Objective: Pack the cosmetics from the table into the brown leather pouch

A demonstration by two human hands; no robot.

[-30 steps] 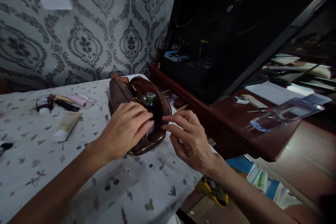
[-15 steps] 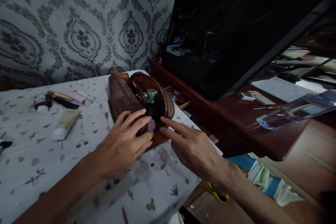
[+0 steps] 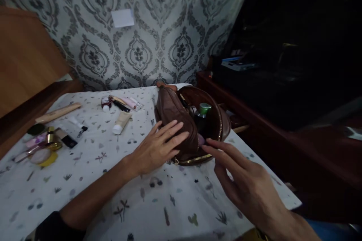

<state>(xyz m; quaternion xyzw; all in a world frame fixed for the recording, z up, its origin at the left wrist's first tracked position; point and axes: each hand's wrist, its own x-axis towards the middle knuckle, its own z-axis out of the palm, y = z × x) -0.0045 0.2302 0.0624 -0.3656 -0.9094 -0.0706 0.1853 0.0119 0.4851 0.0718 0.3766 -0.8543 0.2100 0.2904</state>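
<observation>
A brown zippered bag (image 3: 177, 111) lies unzipped on the patterned tablecloth. Inside it I see a dark bottle with a green cap (image 3: 203, 109) and part of a purple item (image 3: 201, 140); the rest of the contents is in shadow. My left hand (image 3: 158, 147) rests against the bag's near left side, fingers spread and holding nothing. At the front of the opening is my right hand (image 3: 240, 169), its fingers stretched out with the tips by the purple item and the gold zip. The thumb stays apart from the fingers, and nothing shows between them.
Left of the bag lie a cream tube (image 3: 122, 122), a small dark red bottle (image 3: 106, 103) and pink tubes (image 3: 130, 102). Several cosmetics, including a gold-capped bottle (image 3: 51, 137), sit farther left. A large black screen (image 3: 305, 56) stands over the dark red desk (image 3: 271, 147) on the right.
The view has swung left, bringing more cosmetics into sight. My left hand has moved from the opening's edge to the bag's outer side. My right hand stays by the front opening.
</observation>
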